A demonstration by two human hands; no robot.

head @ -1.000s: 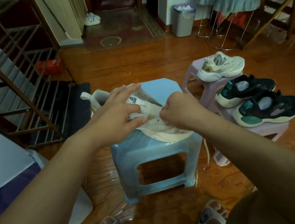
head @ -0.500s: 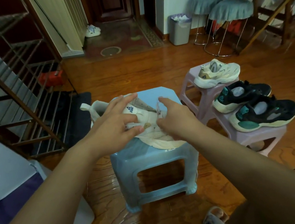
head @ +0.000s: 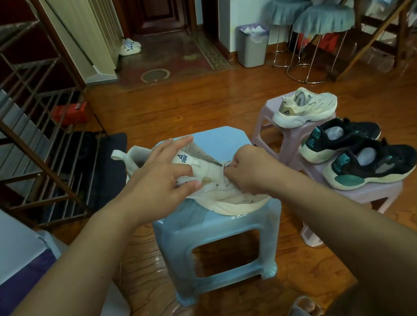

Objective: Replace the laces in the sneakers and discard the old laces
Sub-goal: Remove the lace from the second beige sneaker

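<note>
Steadying the white sneaker [head: 213, 183] on the blue stool [head: 210, 226], I am working right over it, both hands touching it. It is lying on its side with its long axis running from the heel loop at my far left to the toe at my near right, sole edge facing me. My left hand [head: 162, 179] is resting across the collar and tongue, fingers spread and fairly straight, thumb pressing against the side panel, so it is pinning the shoe, not clutching it. My right hand [head: 248, 174] is curled at the eyelet rows, fingertips pinching what looks like a thin loop of lace [head: 225, 165]; the pinch itself is mostly hidden behind my knuckles. That hand is the nearer one to the eyelets, so I judge the next pull will run up and away from the tongue.

The upper is looking creamy white and scuffed, with a tan patch and a blue logo on the tongue. Its mate [head: 304, 109] is sitting on the pink stool [head: 265, 135], well apart to my right.
</note>
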